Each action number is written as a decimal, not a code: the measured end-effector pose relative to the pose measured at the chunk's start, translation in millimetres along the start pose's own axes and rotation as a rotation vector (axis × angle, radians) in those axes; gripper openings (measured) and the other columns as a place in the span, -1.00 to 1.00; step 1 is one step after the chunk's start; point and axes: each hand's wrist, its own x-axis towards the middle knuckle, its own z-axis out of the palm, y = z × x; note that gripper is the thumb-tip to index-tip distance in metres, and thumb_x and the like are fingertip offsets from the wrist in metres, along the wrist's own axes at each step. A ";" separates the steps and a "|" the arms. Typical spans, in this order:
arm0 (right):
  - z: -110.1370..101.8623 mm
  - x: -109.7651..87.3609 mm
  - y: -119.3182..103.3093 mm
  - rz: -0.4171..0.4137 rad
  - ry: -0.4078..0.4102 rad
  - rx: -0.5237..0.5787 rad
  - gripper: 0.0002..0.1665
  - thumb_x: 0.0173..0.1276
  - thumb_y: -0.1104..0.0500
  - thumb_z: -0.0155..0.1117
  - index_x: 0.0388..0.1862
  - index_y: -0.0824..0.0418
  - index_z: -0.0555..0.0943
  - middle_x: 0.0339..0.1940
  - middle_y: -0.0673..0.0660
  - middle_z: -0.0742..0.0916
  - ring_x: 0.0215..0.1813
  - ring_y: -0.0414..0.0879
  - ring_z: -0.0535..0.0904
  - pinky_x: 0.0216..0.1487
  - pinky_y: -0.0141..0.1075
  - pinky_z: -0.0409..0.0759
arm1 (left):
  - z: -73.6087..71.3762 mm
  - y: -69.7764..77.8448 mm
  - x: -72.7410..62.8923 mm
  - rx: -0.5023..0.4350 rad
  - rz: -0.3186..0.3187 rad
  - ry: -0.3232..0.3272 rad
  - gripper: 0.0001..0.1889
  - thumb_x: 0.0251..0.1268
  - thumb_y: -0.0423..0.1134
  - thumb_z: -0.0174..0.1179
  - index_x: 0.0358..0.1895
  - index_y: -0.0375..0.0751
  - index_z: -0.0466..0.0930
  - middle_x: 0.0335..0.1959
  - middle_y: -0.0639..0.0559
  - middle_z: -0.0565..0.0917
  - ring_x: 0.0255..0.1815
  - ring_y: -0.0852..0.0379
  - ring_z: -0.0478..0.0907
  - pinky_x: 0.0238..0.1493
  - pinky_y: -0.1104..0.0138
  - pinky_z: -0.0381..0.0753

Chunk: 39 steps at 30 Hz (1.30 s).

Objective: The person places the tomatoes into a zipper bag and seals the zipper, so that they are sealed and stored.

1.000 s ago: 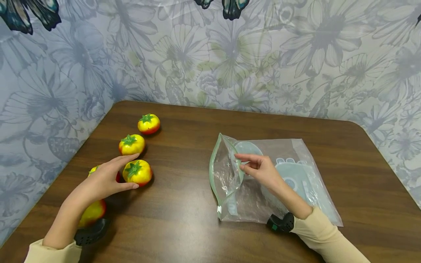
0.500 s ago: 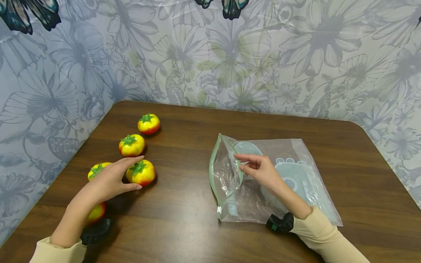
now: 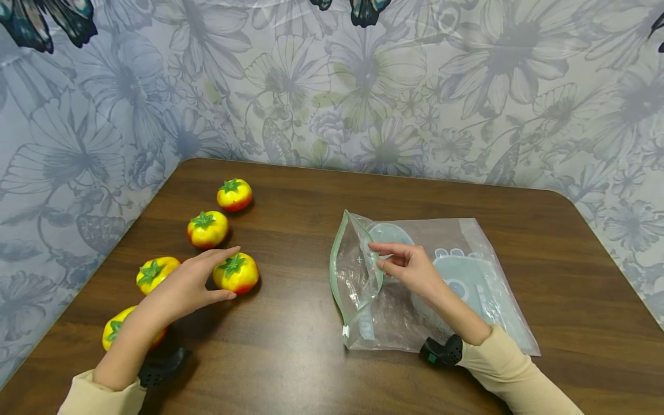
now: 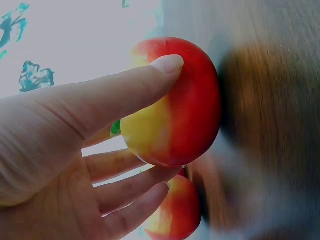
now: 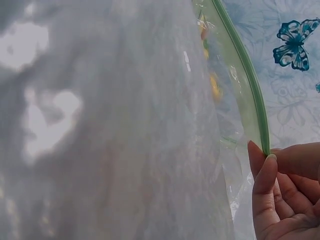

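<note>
In the head view my left hand (image 3: 189, 288) holds a yellow-and-red tomato (image 3: 237, 274) with a green leafy top, low at the table surface. The left wrist view shows the thumb (image 4: 145, 82) lying across the tomato's red side, with the other fingers behind it. My right hand (image 3: 410, 268) pinches one side of the mouth of a clear zip bag (image 3: 415, 328), which gapes toward the left. Its green zip strip (image 5: 252, 87) runs up from the pinching fingertips in the right wrist view. A white slider (image 3: 346, 330) sits at the strip's near end.
Two more tomatoes lie farther back, one far (image 3: 234, 195) and one closer (image 3: 207, 229). Another (image 3: 157, 273) rests left of my left hand, and one (image 3: 118, 328) is partly behind the forearm. Brown table (image 3: 290, 357) lies between tomatoes and bag; a patterned wall (image 3: 332, 104) stands behind.
My left hand and the tomato in it have moved a short way right along the table, uncovering more of the tomatoes on the left. The right hand and bag stay put.
</note>
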 end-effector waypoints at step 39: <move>-0.8 0.2 1.7 0.002 -0.029 0.001 -0.61 0.28 0.39 0.22 0.10 0.39 0.55 0.01 0.27 0.64 -0.28 -0.16 0.63 -0.29 -0.23 0.60 | 43.2 27.5 44.2 -0.148 0.134 0.036 -0.23 -0.06 -0.16 0.47 0.27 -0.29 0.35 0.12 -0.17 0.49 0.03 -0.05 0.47 0.02 0.06 0.47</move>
